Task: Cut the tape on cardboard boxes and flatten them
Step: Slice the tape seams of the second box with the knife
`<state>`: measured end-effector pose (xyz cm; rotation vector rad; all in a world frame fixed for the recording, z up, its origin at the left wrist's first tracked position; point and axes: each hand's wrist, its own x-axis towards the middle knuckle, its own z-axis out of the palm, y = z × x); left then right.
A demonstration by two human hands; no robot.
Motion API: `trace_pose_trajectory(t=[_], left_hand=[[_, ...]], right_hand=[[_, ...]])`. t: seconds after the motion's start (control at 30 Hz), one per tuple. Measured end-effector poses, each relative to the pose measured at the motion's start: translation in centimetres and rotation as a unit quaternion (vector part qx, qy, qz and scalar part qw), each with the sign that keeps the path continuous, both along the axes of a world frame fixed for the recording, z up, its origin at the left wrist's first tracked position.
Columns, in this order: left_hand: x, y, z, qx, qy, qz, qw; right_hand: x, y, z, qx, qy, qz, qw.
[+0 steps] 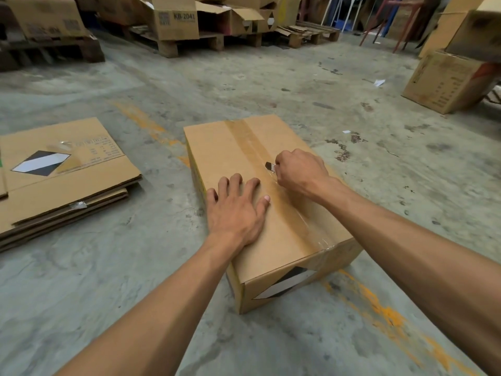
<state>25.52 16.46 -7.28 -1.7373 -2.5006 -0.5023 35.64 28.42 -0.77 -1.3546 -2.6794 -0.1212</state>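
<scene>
A closed brown cardboard box (230, 147) stands on the concrete floor in the middle of the head view. A strip of brown tape (249, 139) runs along the seam of its top. My left hand (235, 210) lies flat on the box top, fingers spread, just left of the tape. My right hand (299, 170) is shut on a small cutter (270, 166), whose dark blade touches the tape about halfway along. Nearer me the tape looks wrinkled and lifted.
A stack of flattened boxes (59, 180) lies on the floor to the left. Wooden pallets (173, 46) with open boxes stand at the back. More boxes (447, 80) are at the right, chairs (390, 20) behind. Orange floor paint (379, 310) runs at lower right.
</scene>
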Motion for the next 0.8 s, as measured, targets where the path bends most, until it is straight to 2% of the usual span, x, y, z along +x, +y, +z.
trace_pose_trajectory(t=[0.4,0.8], left_hand=[[0.1,0.1,0.0,0.003,0.001,0.015,1.0],[0.7,0.7,-0.2,-0.006,0.005,0.001,1.0]], right_hand=[[3.1,-3.1,-0.8,-0.021,-0.029,0.032,0.999],[6.6,-7.5,-1.6,-0.039,-0.01,-0.044,0.998]])
